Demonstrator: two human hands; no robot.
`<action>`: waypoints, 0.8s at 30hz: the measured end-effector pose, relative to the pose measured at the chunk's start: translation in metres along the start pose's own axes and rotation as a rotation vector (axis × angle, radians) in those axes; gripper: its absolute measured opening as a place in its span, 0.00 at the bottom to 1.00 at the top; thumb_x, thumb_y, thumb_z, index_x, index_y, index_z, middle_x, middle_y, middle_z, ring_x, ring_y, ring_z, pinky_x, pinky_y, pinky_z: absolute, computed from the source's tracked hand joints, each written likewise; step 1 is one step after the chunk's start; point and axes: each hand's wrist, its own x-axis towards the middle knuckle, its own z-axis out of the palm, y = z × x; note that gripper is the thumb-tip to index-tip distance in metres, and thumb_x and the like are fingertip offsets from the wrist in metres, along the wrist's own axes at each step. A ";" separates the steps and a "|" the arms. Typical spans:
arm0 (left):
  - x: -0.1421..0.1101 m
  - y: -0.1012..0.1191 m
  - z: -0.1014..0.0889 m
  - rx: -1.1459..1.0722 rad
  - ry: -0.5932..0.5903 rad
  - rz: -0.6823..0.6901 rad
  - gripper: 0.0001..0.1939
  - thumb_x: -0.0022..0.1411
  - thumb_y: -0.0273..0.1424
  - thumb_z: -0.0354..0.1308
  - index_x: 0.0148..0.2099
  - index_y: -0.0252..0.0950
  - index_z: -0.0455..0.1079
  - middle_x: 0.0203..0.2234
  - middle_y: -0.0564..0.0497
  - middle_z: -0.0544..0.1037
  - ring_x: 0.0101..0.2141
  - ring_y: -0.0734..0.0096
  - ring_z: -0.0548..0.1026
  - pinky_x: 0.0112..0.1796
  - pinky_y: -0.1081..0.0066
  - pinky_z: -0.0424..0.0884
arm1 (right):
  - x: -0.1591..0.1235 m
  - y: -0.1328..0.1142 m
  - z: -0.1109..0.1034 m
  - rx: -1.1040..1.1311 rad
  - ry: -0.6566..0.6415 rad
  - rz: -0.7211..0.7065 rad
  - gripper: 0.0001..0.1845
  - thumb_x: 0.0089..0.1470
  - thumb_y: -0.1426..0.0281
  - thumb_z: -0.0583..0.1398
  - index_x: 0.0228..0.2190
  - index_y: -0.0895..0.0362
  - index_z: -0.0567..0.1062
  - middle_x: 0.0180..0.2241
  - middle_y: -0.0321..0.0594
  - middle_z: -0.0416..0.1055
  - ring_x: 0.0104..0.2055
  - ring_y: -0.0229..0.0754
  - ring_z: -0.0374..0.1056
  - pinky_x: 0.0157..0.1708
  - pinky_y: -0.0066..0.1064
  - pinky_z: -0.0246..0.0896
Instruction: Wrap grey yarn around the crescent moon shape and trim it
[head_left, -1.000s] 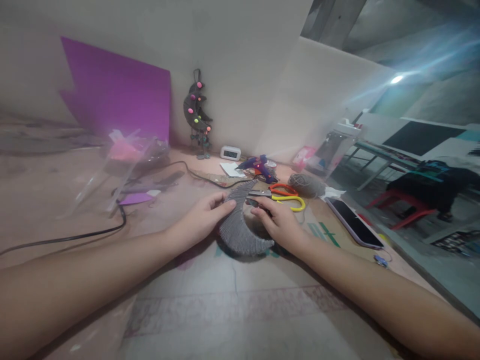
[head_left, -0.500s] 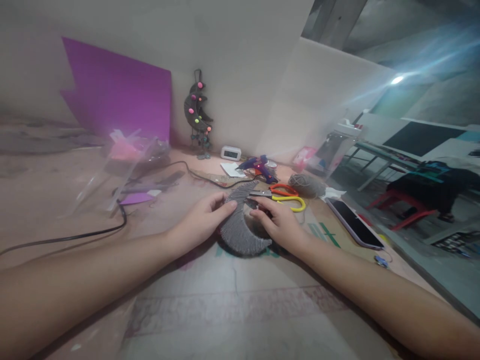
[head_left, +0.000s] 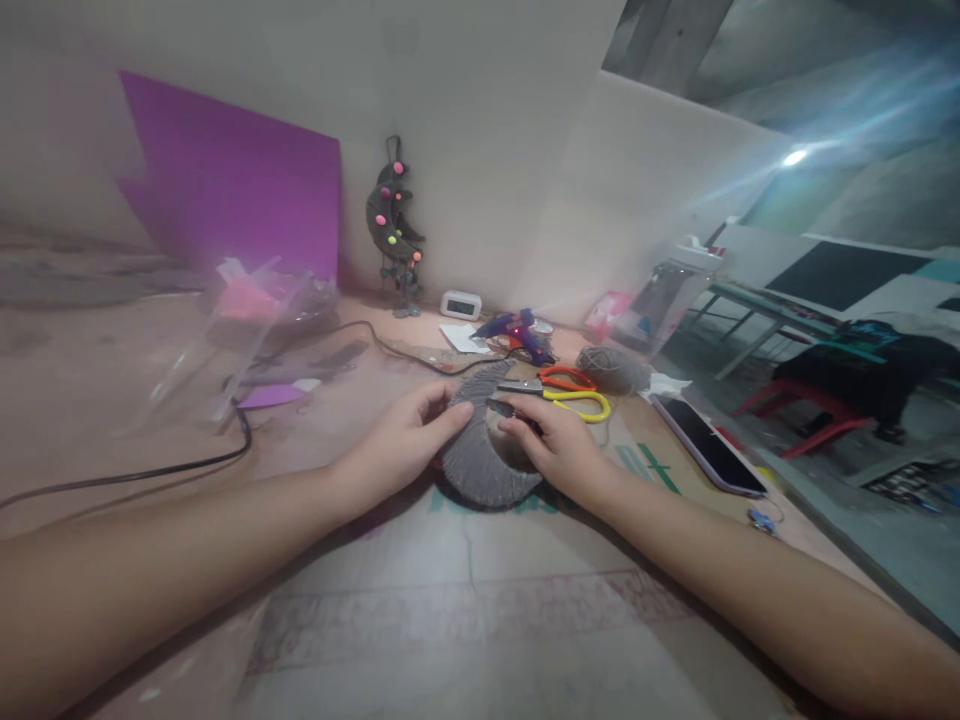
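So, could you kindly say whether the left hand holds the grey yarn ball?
No, the left hand grips the grey yarn-wrapped crescent; the yarn ball lies beyond the right hand.

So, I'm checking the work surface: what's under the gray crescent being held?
Green print on a flat sheet peeks out below the held crescent; whatever lies directly beneath it is covered.
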 end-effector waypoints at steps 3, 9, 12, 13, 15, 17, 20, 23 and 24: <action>0.000 0.000 0.000 -0.011 -0.012 -0.027 0.12 0.62 0.39 0.55 0.38 0.35 0.67 0.24 0.58 0.67 0.20 0.79 0.60 0.20 0.78 0.57 | 0.000 -0.001 0.000 0.002 0.016 -0.007 0.15 0.62 0.67 0.54 0.48 0.57 0.74 0.45 0.45 0.77 0.45 0.45 0.73 0.44 0.34 0.66; 0.002 -0.003 -0.001 -0.040 0.001 -0.038 0.12 0.62 0.40 0.55 0.39 0.35 0.67 0.26 0.56 0.68 0.23 0.78 0.64 0.21 0.79 0.59 | -0.001 -0.004 -0.002 0.002 0.030 -0.003 0.16 0.61 0.65 0.57 0.48 0.58 0.74 0.32 0.40 0.76 0.32 0.40 0.70 0.34 0.30 0.64; 0.002 -0.003 -0.001 -0.035 0.008 -0.036 0.12 0.62 0.39 0.55 0.38 0.35 0.67 0.25 0.56 0.67 0.23 0.77 0.63 0.21 0.78 0.59 | -0.001 -0.005 -0.003 0.011 0.032 0.001 0.16 0.61 0.66 0.57 0.48 0.57 0.73 0.31 0.38 0.75 0.30 0.38 0.69 0.33 0.28 0.62; 0.002 -0.003 -0.001 -0.032 0.009 -0.039 0.12 0.62 0.39 0.55 0.38 0.35 0.67 0.25 0.56 0.67 0.23 0.77 0.63 0.21 0.78 0.59 | -0.001 -0.005 -0.003 0.011 0.033 0.001 0.16 0.61 0.66 0.57 0.48 0.57 0.73 0.31 0.38 0.75 0.30 0.38 0.68 0.32 0.28 0.62; 0.001 -0.002 -0.001 -0.025 0.006 -0.041 0.11 0.62 0.39 0.55 0.38 0.35 0.67 0.25 0.56 0.68 0.23 0.77 0.63 0.22 0.78 0.59 | -0.001 -0.005 -0.004 0.012 0.036 -0.002 0.15 0.61 0.66 0.57 0.48 0.56 0.73 0.30 0.38 0.74 0.30 0.38 0.68 0.32 0.28 0.62; 0.001 -0.001 0.000 -0.013 -0.007 -0.027 0.12 0.63 0.39 0.54 0.39 0.35 0.68 0.27 0.55 0.69 0.24 0.76 0.64 0.23 0.77 0.60 | -0.001 -0.006 -0.004 0.013 0.038 -0.004 0.16 0.61 0.66 0.57 0.49 0.56 0.73 0.30 0.38 0.74 0.29 0.38 0.68 0.32 0.28 0.62; 0.001 -0.001 0.000 0.010 -0.019 -0.003 0.12 0.63 0.39 0.54 0.40 0.35 0.69 0.29 0.54 0.71 0.26 0.75 0.66 0.25 0.76 0.61 | -0.001 -0.005 -0.004 0.009 0.034 0.002 0.16 0.61 0.66 0.57 0.49 0.56 0.73 0.30 0.38 0.74 0.30 0.39 0.68 0.32 0.29 0.62; 0.002 -0.003 -0.001 0.025 -0.012 0.011 0.12 0.63 0.40 0.54 0.39 0.35 0.69 0.29 0.53 0.73 0.28 0.73 0.68 0.27 0.75 0.63 | -0.001 -0.004 -0.002 0.012 0.025 0.007 0.16 0.61 0.65 0.56 0.50 0.55 0.73 0.31 0.39 0.75 0.31 0.40 0.69 0.34 0.30 0.64; 0.002 -0.003 -0.001 0.027 -0.010 0.018 0.12 0.63 0.40 0.54 0.39 0.35 0.69 0.29 0.53 0.73 0.28 0.73 0.69 0.28 0.75 0.63 | -0.001 -0.003 -0.002 0.014 0.024 0.002 0.17 0.62 0.65 0.56 0.50 0.55 0.73 0.33 0.39 0.76 0.32 0.40 0.70 0.35 0.31 0.64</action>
